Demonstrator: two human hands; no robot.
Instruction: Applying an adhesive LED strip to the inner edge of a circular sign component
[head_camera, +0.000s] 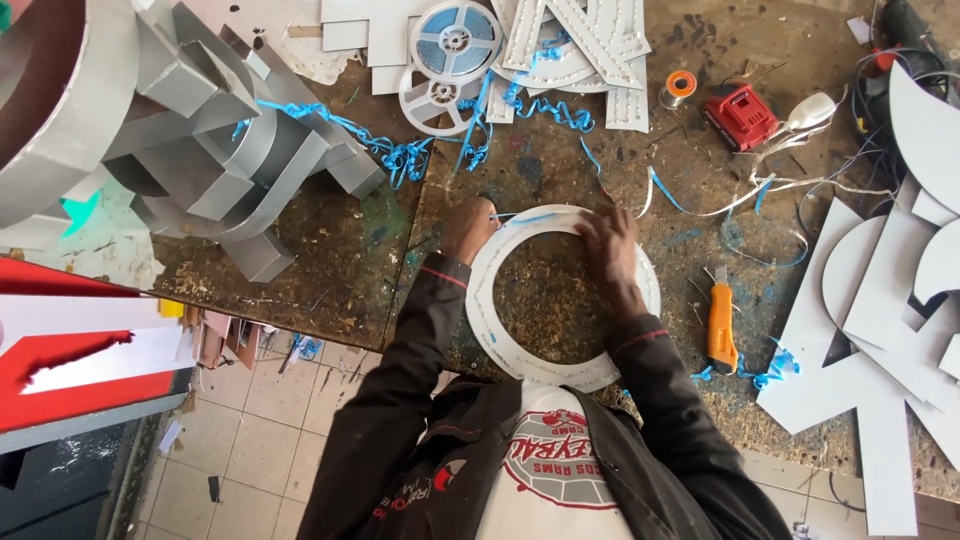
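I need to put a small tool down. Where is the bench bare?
Bare bench lies between the grey metal letters and the left hand; also inside the white ring. The top edge by the reels and the right side's white cutouts are crowded.

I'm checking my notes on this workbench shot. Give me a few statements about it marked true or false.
1. Both hands rest on the white ring. True: left hand, right hand.
2. The utility knife is in the right hand. False: it lies on the bench, right of the ring.
3. The ring lies flat on the workbench. True.
4. The two reels sit inside the ring. False: they lie at the bench's far edge.
5. The blue curled strips are red. False: blue.
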